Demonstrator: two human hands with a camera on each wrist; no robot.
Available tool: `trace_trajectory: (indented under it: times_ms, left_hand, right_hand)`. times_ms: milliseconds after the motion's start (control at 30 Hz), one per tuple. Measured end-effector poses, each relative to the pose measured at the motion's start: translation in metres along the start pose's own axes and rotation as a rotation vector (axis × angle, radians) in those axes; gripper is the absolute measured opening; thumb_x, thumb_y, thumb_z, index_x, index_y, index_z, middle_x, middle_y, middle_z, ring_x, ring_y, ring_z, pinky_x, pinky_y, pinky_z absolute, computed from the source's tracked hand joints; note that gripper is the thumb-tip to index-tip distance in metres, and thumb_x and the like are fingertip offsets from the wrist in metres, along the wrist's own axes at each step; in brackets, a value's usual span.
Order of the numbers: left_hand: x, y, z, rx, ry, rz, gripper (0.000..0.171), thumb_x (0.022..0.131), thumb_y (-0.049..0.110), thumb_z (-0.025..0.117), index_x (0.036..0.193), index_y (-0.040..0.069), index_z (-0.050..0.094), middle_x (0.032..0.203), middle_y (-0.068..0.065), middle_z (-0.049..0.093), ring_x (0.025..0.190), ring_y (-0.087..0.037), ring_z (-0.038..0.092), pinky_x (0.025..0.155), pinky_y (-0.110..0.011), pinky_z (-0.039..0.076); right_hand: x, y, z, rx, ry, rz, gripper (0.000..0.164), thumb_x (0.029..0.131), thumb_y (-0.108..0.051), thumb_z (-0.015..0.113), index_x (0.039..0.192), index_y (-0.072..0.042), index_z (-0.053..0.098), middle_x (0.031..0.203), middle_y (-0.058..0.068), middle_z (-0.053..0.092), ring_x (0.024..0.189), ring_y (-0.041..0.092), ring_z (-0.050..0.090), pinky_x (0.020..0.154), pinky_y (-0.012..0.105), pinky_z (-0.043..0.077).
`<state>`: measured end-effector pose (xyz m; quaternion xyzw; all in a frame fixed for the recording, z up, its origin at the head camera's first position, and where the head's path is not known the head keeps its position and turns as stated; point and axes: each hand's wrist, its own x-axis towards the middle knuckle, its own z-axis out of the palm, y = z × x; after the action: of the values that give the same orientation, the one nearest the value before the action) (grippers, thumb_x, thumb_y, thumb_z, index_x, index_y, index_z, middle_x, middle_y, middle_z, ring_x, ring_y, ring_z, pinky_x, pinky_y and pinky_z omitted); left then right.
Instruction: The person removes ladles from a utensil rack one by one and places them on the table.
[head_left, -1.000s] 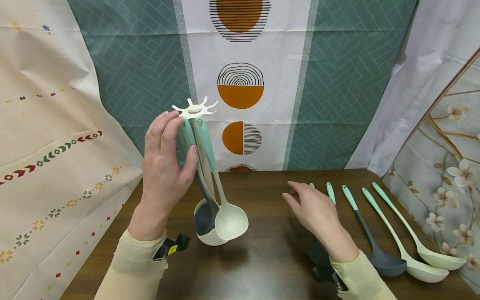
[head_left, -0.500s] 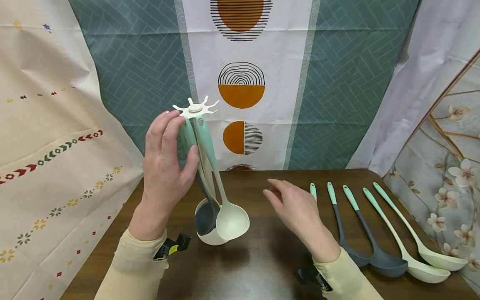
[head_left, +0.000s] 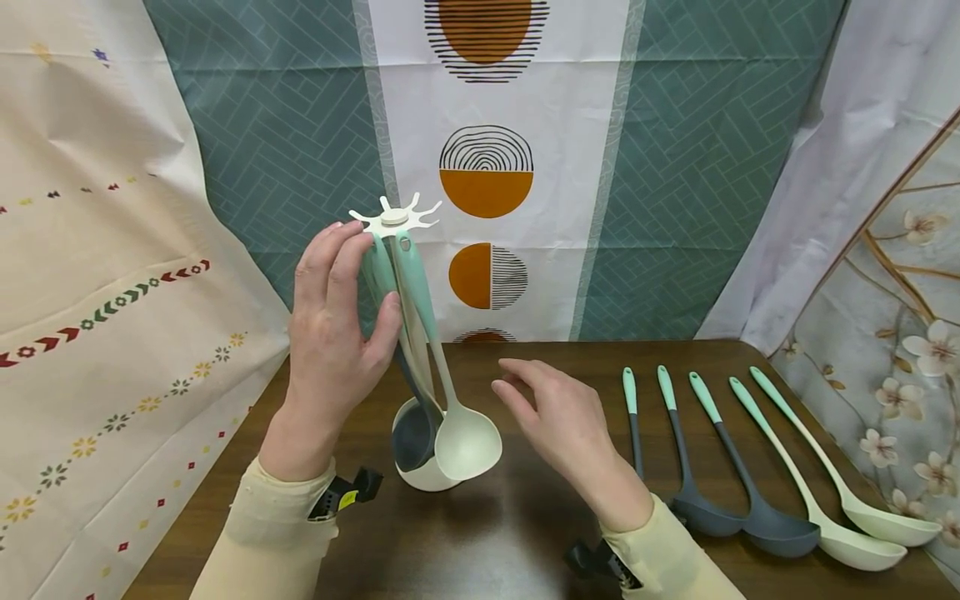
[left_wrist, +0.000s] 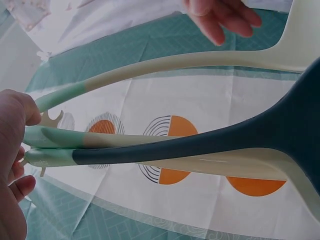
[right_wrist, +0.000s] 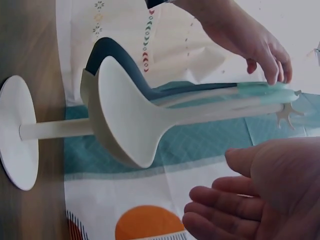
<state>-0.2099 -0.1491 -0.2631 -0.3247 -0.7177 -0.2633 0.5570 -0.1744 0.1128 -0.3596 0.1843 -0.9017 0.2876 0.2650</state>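
Observation:
A cream utensil stand point(head_left: 393, 218) with hooked arms at its top stands left of centre, ladles hanging from it. The cream ladle point(head_left: 467, 442) in front has a mint handle; beside it hangs a dark blue-grey ladle point(head_left: 412, 437). My left hand point(head_left: 322, 333) is up at the stand's top, fingers loosely bent, the tips right at the arms and the dark ladle's handle end. Its thumb is apart from the fingers. My right hand point(head_left: 558, 412) hovers right of the cream ladle with nothing in it, palm towards the stand in the right wrist view, fingers relaxed.
On the right of the brown table point(head_left: 525, 542), several ladles lie in a row, handles to the back: a dark ladle point(head_left: 780, 529) among them, and a cream ladle point(head_left: 862, 550) further right. Patterned cloths, such as the teal one point(head_left: 300, 125), hang around the table.
My right hand has moved left, away from the row of ladles and towards the stand, uncovering the leftmost handles. My left hand and the hanging ladles stay where they were.

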Motion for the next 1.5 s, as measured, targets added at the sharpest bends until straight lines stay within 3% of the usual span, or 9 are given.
trace_trajectory:
  times_ms: [233,500,867,1167,1500]
  left_hand:
    - [0.001,0.002,0.0,-0.005,0.0,0.001,0.052,0.099,0.013,0.064,0.149,-0.001,0.056,0.156,-0.022,0.054,0.15,-0.042,0.046,0.128,-0.053,0.036]
    - [0.002,0.001,0.0,0.01,-0.009,0.003,0.053,0.1,0.014,0.063,0.15,-0.001,0.055,0.157,-0.022,0.053,0.151,-0.042,0.045,0.128,-0.053,0.036]
    - [0.0,0.0,0.001,0.026,-0.034,-0.006,0.054,0.101,0.017,0.063,0.152,-0.001,0.054,0.158,-0.021,0.052,0.152,-0.041,0.044,0.128,-0.053,0.036]
    - [0.0,-0.001,0.001,0.027,-0.037,-0.006,0.054,0.101,0.016,0.063,0.152,0.0,0.053,0.159,-0.021,0.052,0.152,-0.04,0.044,0.128,-0.053,0.037]
    - [0.0,0.001,-0.001,0.019,-0.023,-0.005,0.053,0.101,0.015,0.063,0.151,0.0,0.054,0.158,-0.021,0.053,0.151,-0.041,0.046,0.127,-0.053,0.038]
  right_hand:
    - [0.004,-0.01,0.003,0.053,0.033,-0.034,0.032,0.102,-0.032,0.081,0.132,-0.019,0.081,0.12,-0.006,0.081,0.106,0.015,0.078,0.081,0.042,0.064]
    - [0.007,-0.021,0.008,0.092,0.053,-0.075,0.031,0.101,-0.033,0.082,0.13,-0.021,0.081,0.114,-0.011,0.08,0.09,0.009,0.073,0.074,0.038,0.061]
    - [0.013,-0.035,0.014,0.154,0.059,-0.1,0.032,0.101,-0.032,0.082,0.131,-0.019,0.08,0.114,-0.01,0.08,0.096,0.009,0.075,0.076,0.036,0.062]
    - [0.017,-0.045,0.023,0.175,0.073,-0.108,0.028,0.101,-0.032,0.083,0.127,-0.022,0.081,0.109,-0.012,0.079,0.08,0.005,0.067,0.068,0.031,0.058]
    - [0.019,-0.053,0.027,0.189,0.092,-0.111,0.027,0.1,-0.029,0.084,0.125,-0.019,0.08,0.106,-0.009,0.078,0.078,0.007,0.066,0.065,0.029,0.056]
